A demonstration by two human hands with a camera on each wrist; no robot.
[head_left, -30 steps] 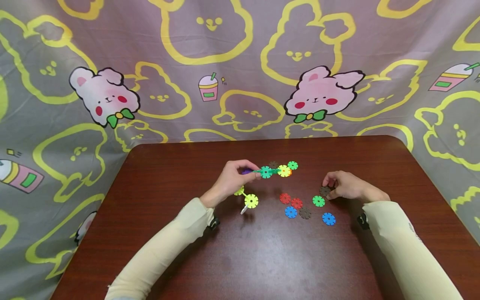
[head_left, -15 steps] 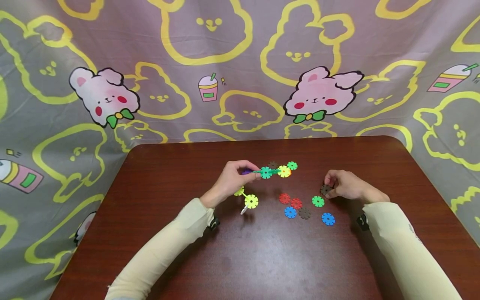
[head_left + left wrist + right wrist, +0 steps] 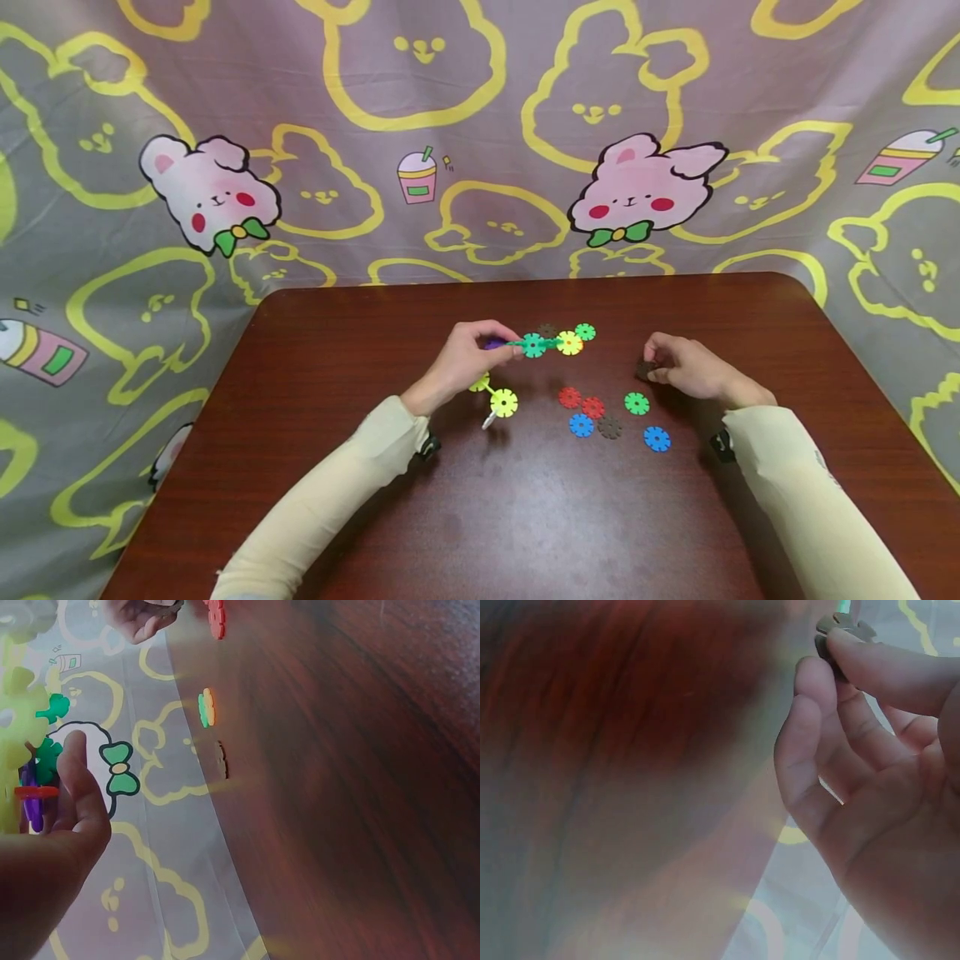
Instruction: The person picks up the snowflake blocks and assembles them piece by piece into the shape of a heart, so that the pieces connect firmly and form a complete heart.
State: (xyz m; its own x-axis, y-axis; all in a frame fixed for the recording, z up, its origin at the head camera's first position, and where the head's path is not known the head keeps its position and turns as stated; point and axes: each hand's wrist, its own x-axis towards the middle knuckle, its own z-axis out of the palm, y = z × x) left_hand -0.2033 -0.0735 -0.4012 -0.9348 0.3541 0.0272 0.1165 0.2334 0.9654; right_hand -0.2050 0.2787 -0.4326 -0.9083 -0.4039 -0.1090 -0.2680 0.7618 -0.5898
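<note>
My left hand (image 3: 468, 358) holds a joined cluster of notched plastic discs over the table. A purple disc (image 3: 31, 802) sits by its fingers, with a red disc (image 3: 37, 792) slotted across it. Green discs (image 3: 533, 346) extend rightward from the fingertips; a yellow disc (image 3: 569, 342) overlaps their end in the head view. Nearer the wrist hang another yellow disc (image 3: 504, 403) and a white disc (image 3: 490, 418). Over the table's right side, my right hand (image 3: 693, 367) pinches a brown notched disc (image 3: 844, 634) between thumb and fingers, its other fingers loosely bent.
Between the hands lie loose discs: red discs (image 3: 570, 397), a blue disc (image 3: 581, 426), a brown disc (image 3: 610, 427), a green disc (image 3: 637, 404) and another blue disc (image 3: 657, 439). Farther back is a bright green disc (image 3: 585, 332). A patterned curtain (image 3: 480, 150) borders the dark table (image 3: 510, 533).
My right hand has shifted slightly up and left in the head view, and the brown disc in it has tilted. My left hand and its cluster have stayed almost still.
</note>
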